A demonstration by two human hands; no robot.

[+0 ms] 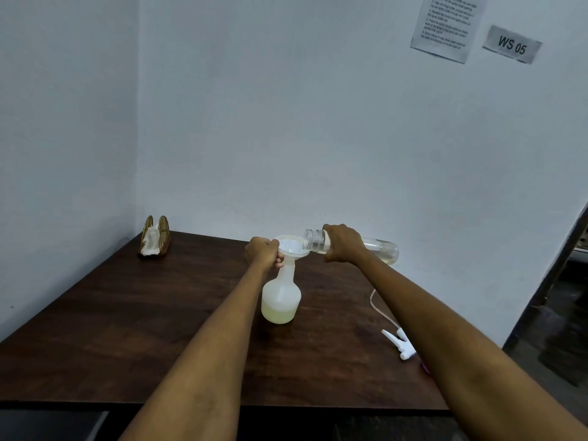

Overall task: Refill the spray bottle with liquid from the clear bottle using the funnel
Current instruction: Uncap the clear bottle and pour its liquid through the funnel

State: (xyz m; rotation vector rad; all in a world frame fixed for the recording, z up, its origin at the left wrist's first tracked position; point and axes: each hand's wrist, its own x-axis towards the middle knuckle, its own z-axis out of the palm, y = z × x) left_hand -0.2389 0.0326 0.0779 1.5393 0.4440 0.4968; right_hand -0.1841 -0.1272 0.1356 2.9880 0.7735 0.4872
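My left hand [262, 251] grips the white funnel [294, 246] seated in the neck of the spray bottle [281, 297], which stands mid-tabletop [127, 313], pale liquid pooled at its bottom. My right hand [343, 244] is clamped around the clear bottle [378, 248], tipped nearly horizontal, mouth over the funnel. The spray head [399, 342] lies on the tabletop to the right.
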